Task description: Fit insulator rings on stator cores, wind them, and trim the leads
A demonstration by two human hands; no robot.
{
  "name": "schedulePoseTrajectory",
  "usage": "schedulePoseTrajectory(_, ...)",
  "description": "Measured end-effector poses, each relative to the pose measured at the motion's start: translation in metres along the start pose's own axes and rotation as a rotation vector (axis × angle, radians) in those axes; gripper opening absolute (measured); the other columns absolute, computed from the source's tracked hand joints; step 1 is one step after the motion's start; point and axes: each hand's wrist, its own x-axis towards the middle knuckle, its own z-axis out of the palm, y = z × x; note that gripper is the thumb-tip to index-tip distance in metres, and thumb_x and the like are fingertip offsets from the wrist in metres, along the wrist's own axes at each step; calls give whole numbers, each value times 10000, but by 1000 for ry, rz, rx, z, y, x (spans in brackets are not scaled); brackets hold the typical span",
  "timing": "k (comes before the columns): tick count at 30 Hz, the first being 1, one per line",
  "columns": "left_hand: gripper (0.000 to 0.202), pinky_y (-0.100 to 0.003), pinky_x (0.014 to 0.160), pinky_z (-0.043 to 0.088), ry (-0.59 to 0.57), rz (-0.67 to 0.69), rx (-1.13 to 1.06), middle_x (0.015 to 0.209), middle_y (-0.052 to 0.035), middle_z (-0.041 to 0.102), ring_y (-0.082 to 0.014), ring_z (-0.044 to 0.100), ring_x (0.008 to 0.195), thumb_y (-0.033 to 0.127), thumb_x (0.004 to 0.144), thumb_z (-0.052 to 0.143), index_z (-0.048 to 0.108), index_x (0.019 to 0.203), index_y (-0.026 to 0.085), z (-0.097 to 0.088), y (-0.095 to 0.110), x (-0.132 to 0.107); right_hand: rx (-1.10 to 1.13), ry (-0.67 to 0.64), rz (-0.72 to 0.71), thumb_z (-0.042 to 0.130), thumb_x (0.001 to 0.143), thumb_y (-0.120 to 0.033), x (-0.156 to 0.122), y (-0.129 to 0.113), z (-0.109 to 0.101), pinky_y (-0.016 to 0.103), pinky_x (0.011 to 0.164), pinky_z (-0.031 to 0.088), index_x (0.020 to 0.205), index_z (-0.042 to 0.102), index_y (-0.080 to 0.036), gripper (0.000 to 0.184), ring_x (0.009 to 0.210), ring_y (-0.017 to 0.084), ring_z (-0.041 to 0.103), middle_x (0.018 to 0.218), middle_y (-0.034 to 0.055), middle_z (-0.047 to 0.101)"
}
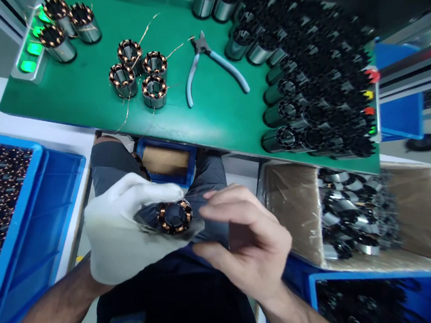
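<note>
My left hand (125, 229), in a white glove, is wrapped round a wound motor stator (173, 216) with copper coils, held over my lap. My bare right hand (248, 237) is closed in a pinch at the stator's right side, fingertips touching its end. On the green mat (87, 96) ahead lie several wound stators (140, 74) with loose copper wire ends, and blue-handled cutters (210, 63) beside them.
Three more wound stators (66, 25) sit at the mat's far left by green lights. A pile of black unwound cores (317, 74) fills the mat's right. Blue bins (9, 222) of parts stand left and lower right; a cardboard box (352, 217) of metal parts at right.
</note>
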Motion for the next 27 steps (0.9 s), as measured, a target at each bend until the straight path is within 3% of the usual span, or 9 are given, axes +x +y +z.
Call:
schedulePoseTrajectory(4, 459, -282, 733, 670, -41, -19, 23, 1055, 22, 834, -183, 824, 842, 469, 873, 1029, 777, 1236, 345, 2, -3, -6, -20, -55, -76, 919, 964, -114, 7, -4, -2, 432, 882, 647, 1026, 870, -284, 186, 777, 201, 749, 873, 10, 835)
schedulePoseTrajectory(7, 439, -315, 817, 686, -47, -65, -49, 1102, -8, 792, -206, 811, 932, 411, 899, 992, 734, 1242, 317, 9, 2, -7, -23, -44, -58, 902, 984, -136, 10, -3, -6, 439, 879, 645, 1042, 880, -290, 167, 808, 217, 752, 882, 22, 831)
schedulePoseTrajectory(10, 354, -378, 916, 698, -29, -66, -177, 1129, -61, 733, -253, 789, 1071, 348, 951, 889, 663, 1210, 263, 16, 8, -5, 124, 47, 96, 904, 1026, -218, 7, -4, 1, 353, 791, 643, 1011, 894, -286, 70, 819, 189, 753, 897, 29, 824)
schedulePoseTrajectory(11, 341, -391, 925, 699, -19, -46, -184, 1118, -67, 718, -264, 783, 1091, 326, 948, 868, 645, 1197, 258, 17, 8, -4, 217, 56, 173, 927, 1021, -259, 4, -4, 6, 317, 762, 643, 1046, 907, -289, 44, 821, 175, 760, 909, 27, 826)
schedulePoseTrajectory(15, 338, -378, 883, 691, 34, 124, -42, 1078, -41, 701, -246, 779, 1004, 293, 910, 862, 619, 1146, 281, 19, 2, -2, 552, 5, 394, 1021, 943, -351, -7, -4, 27, 241, 786, 673, 1239, 933, -356, 309, 913, 145, 804, 1033, 15, 853)
schedulePoseTrajectory(18, 281, -371, 878, 671, 53, 257, 62, 1059, -25, 721, -220, 760, 933, 265, 909, 818, 639, 1126, 277, 21, -7, -4, 584, 42, 437, 962, 1008, -287, -13, -1, 33, 213, 845, 659, 1144, 951, -376, 162, 961, 121, 797, 1056, 4, 860)
schedulePoseTrajectory(21, 249, -375, 894, 659, 65, 302, 128, 1058, -29, 738, -218, 752, 931, 237, 910, 763, 656, 1133, 267, 22, -6, -9, 532, 20, 442, 907, 1053, -260, -9, 0, 27, 202, 808, 638, 1043, 931, -308, 54, 900, 113, 776, 973, 3, 835)
schedulePoseTrajectory(24, 299, -342, 828, 640, 10, 204, 125, 1090, -33, 732, -220, 752, 963, 224, 877, 780, 690, 1153, 297, 19, 2, -10, 360, -130, 344, 903, 1042, -233, 5, -3, 9, 219, 757, 644, 998, 880, -244, 51, 840, 124, 763, 948, 9, 798)
schedulePoseTrajectory(27, 117, -319, 759, 645, -235, -163, -192, 1053, -51, 743, -221, 785, 930, 295, 969, 746, 732, 1084, 282, 19, 0, -8, -14, -301, 18, 914, 1010, -183, 22, -9, -17, 317, 983, 693, 1015, 863, -228, 68, 1113, 205, 817, 1182, 77, 827)
